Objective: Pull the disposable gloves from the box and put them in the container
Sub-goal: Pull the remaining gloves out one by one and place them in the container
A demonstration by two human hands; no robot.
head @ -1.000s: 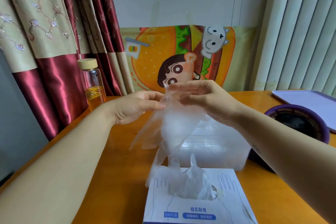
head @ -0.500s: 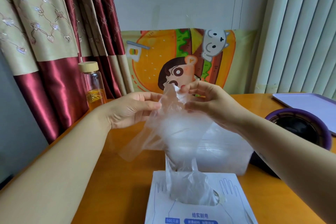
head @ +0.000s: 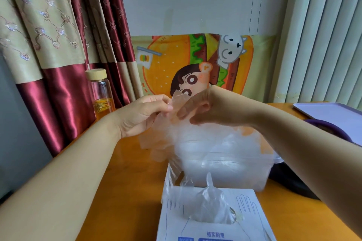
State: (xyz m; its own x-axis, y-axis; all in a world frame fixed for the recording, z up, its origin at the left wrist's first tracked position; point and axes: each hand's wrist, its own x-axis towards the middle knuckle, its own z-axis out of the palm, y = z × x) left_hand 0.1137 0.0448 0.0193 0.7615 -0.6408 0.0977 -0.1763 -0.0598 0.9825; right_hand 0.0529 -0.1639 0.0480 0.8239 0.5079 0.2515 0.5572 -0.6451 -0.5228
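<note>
Your left hand (head: 144, 114) and right hand (head: 212, 108) both pinch a clear glove (head: 176, 123) above the container (head: 225, 164); the box (head: 213, 221) sits nearer you.

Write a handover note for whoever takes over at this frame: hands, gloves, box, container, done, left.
The left hand and right hand both pinch the top edge of one clear glove, held up above the container.
The glove looks free of the box, nearest the person; the next glove pokes from its slot.
Done: this glove pulled out.
Left: drop it in the container, then pull the next. Count already inside: cannot tell.
</note>
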